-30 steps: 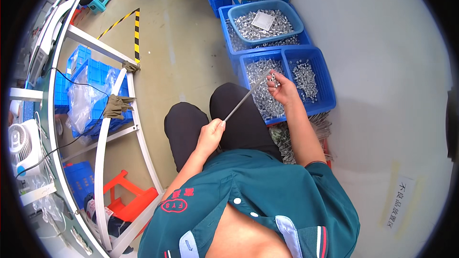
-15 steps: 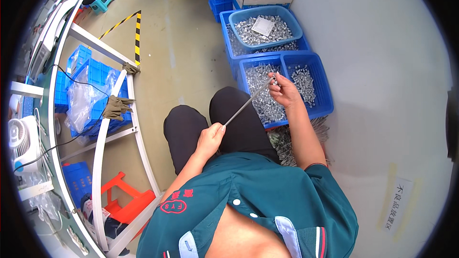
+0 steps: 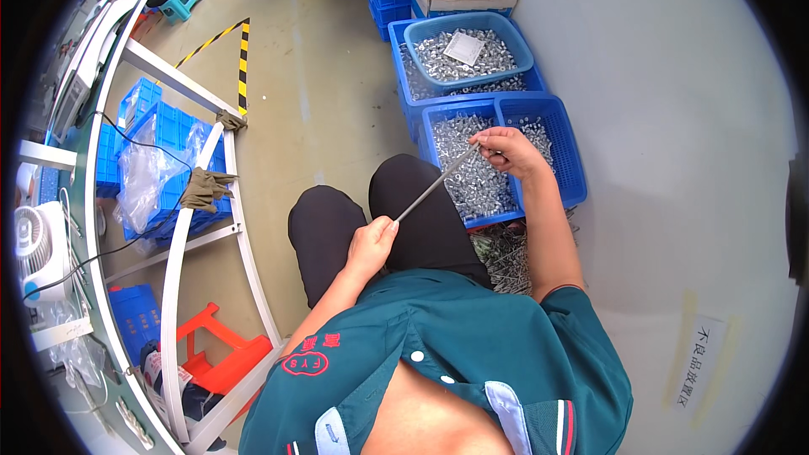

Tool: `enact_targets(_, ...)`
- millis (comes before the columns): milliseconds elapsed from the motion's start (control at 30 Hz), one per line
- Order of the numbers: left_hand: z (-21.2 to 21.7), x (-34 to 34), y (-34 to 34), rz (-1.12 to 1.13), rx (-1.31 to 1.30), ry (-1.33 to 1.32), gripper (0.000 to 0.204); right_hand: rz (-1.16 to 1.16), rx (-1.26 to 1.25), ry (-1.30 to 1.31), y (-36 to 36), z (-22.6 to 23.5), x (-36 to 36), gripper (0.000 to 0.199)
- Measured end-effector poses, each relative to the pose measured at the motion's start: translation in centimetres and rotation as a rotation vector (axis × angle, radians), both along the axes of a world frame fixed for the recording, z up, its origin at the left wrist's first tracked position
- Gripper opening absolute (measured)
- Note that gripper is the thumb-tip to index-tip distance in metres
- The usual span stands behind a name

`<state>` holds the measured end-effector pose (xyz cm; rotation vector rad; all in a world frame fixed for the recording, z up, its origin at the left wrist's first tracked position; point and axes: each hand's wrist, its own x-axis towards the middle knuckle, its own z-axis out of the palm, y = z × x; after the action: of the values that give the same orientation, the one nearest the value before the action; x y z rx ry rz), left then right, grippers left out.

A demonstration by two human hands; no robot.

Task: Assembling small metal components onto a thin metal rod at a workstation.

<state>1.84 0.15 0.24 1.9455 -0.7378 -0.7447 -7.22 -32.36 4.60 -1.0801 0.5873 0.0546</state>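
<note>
A thin grey metal rod [image 3: 434,184] slants across above my thighs, its far end up and to the right. My left hand [image 3: 372,248] is closed round the lower end, thumb along it. At the upper end, the thumb and forefinger of my right hand [image 3: 512,152] pinch the tip; any small part between them is hidden. Behind that hand stands a blue divided bin [image 3: 575,147]. Its left compartment holds many small silvery metal fittings [image 3: 468,173], with more in the right one, partly covered by my hand.
Beyond the bin, a light-blue basket [image 3: 413,42] of fittings with a white card sits on another blue bin. An open carton [image 3: 421,2] stands behind. Thin rods [image 3: 506,261] lie below the near bin. On the left are a white-framed bench [image 3: 173,286] and a red stool [image 3: 240,362].
My right hand has turned and shifted slightly down and right, its fingers now over the rod's tip, where a small metal piece showed before. My left hand and the rod are almost still.
</note>
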Motion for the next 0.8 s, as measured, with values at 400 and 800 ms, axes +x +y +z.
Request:
enact_targets(400, -0.9, 0.6, -1.1, 0.055, -0.146, 0.092, 0.03, -0.129, 0.228, -0.093, 1.0, -2.9, -1.6, 0.013)
enact_targets(800, -0.6, 0.3, -0.8, -0.012, -0.092, -0.005, 0.027, -0.234, 0.432, -0.203, 0.6, -2.6, -0.3, 0.019)
